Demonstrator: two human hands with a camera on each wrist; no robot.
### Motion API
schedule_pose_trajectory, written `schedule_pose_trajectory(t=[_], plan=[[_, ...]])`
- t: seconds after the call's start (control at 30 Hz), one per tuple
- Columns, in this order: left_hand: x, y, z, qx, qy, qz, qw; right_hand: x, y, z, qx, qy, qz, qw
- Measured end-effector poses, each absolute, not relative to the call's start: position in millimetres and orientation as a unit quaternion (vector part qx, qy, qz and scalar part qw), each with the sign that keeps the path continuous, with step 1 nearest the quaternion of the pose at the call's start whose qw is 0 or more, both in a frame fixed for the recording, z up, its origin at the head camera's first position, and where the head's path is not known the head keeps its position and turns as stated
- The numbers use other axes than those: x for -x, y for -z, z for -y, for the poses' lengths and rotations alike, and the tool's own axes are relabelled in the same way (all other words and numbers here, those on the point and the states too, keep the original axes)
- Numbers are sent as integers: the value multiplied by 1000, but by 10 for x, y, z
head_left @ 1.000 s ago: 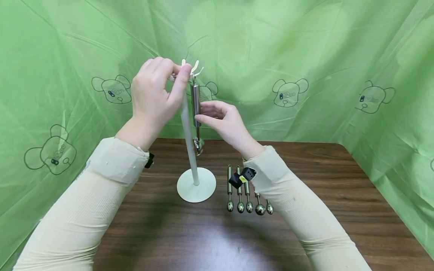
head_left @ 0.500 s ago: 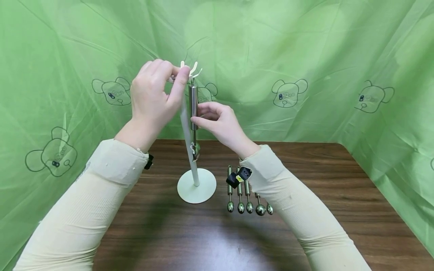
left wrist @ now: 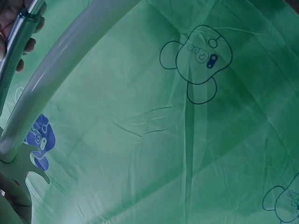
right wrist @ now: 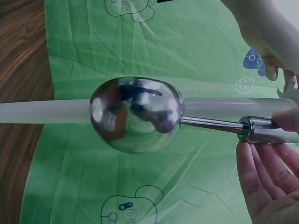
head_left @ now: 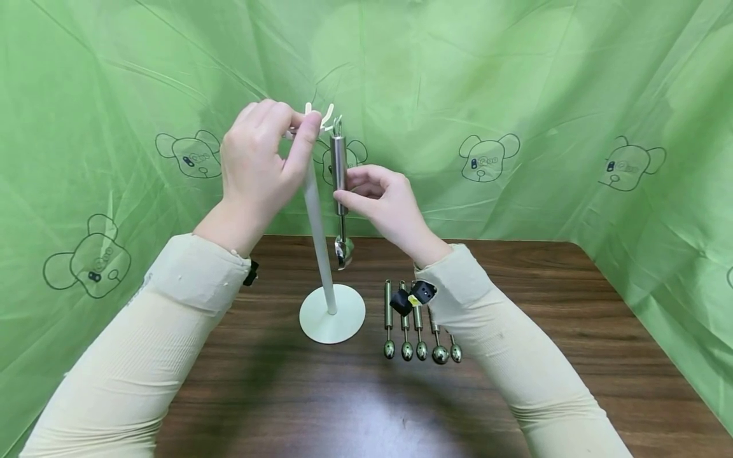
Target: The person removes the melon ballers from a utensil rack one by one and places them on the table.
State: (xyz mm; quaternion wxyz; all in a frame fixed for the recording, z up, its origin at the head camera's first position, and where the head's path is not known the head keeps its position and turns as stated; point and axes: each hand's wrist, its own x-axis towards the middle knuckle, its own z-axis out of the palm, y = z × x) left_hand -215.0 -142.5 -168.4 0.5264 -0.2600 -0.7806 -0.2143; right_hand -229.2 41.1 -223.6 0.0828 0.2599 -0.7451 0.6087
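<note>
In the head view, my left hand (head_left: 260, 146) pinches the top of a pale stand (head_left: 317, 222) between thumb and fingers. Curved hooks (head_left: 328, 114) stick up beside the thumb. To the right of the post, my right hand (head_left: 386, 200) holds a shiny metal spoon (head_left: 339, 172) by its handle, bowl down. Its wire loop, at hook height, overlaps the rightmost hook. The right wrist view has the rounded back of the spoon's bowl (right wrist: 135, 114) in front of the post, thumb and fingers on the handle. In the left wrist view, the spoon's handle (left wrist: 16, 46) is at the upper left.
Several similar metal spoons (head_left: 406, 350) lie side by side on the brown wooden table (head_left: 275, 407), partly hidden by the right wrist camera (head_left: 413, 297). The stand's round base (head_left: 332, 331) rests left of them. Green printed cloth (head_left: 412, 76) surrounds the table.
The right hand and spoon shift slightly left and down, then right and up, moving the spoon's loop to the right of its earlier position. The left hand stays at the stand's top.
</note>
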Motion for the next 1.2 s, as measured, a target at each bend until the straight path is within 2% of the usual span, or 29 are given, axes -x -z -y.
schedule_pose_trajectory(t=[0.53,0.97,1.2], plan=[[2149,1648,1441,271,196,790,514,2185,2149,-642,-240,-616,740,122],[2077,1639,1456,285,217,802,479,1981,2226,-1094,-222,-619,733,174],[2056,1631,1480,294,196,795,493,1858,2249,-1325,-188,-606,747,195]])
